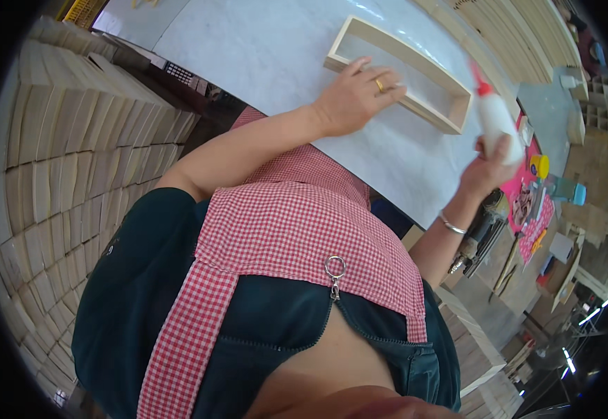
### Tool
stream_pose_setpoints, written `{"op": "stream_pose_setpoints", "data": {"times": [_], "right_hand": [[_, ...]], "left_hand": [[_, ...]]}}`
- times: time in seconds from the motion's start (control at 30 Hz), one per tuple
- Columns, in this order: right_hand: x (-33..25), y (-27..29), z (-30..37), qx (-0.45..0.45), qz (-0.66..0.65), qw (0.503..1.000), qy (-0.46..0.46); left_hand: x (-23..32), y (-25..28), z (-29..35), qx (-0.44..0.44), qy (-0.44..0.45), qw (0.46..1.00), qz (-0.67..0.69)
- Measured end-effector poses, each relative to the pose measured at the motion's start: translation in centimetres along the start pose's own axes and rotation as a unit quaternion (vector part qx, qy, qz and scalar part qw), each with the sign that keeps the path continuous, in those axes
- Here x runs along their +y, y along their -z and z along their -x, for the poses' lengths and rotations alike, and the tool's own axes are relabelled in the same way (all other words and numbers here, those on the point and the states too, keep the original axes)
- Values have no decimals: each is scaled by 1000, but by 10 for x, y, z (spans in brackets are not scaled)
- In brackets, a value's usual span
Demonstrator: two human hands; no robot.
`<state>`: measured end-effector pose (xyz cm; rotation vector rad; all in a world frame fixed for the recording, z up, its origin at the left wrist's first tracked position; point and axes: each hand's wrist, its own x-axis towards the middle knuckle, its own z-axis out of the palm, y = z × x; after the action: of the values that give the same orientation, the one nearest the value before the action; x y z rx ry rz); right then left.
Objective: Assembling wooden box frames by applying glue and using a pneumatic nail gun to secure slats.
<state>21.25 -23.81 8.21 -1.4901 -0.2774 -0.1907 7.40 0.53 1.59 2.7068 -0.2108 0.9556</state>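
A long, narrow wooden frame (435,72) lies at a slant on the pale tabletop. My left hand (361,98), with a gold ring on one finger, reaches over the frame's near long side. Its fingers are partly spread and rest at that side; the thumb is hidden. To the right of the frame, my right hand (491,162) is closed around the lower part of a white squeeze glue bottle (497,119). The bottle's red nozzle points up and slightly left, beyond the frame's right end, and is a little blurred.
The pale table (248,52) runs diagonally under the frame. Long wooden strips (506,35) are stacked at its far right. A yellow tub (539,166) and a dark power tool (482,227) sit right of my right arm. Tall stacks of wood pieces (73,133) stand at left.
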Motion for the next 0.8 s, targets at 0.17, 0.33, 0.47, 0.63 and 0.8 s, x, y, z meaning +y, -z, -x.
{"op": "stream_pose_setpoints", "data": {"times": [0.17,0.33,0.47,0.63,0.8], "right_hand": [[-9,-68,51,-166,124,978,22],[-7,-101,57,-230,137,957,113],[0,-106,55,-239,146,951,128],[0,-110,52,-251,149,948,129],[0,-117,47,-256,166,942,139]], "left_hand": [[21,3,23,-35,19,999,-19],[21,-5,34,-14,16,1000,9],[21,-1,34,-31,23,999,26],[21,1,33,-37,23,999,29],[20,1,32,-50,28,997,43]]}}
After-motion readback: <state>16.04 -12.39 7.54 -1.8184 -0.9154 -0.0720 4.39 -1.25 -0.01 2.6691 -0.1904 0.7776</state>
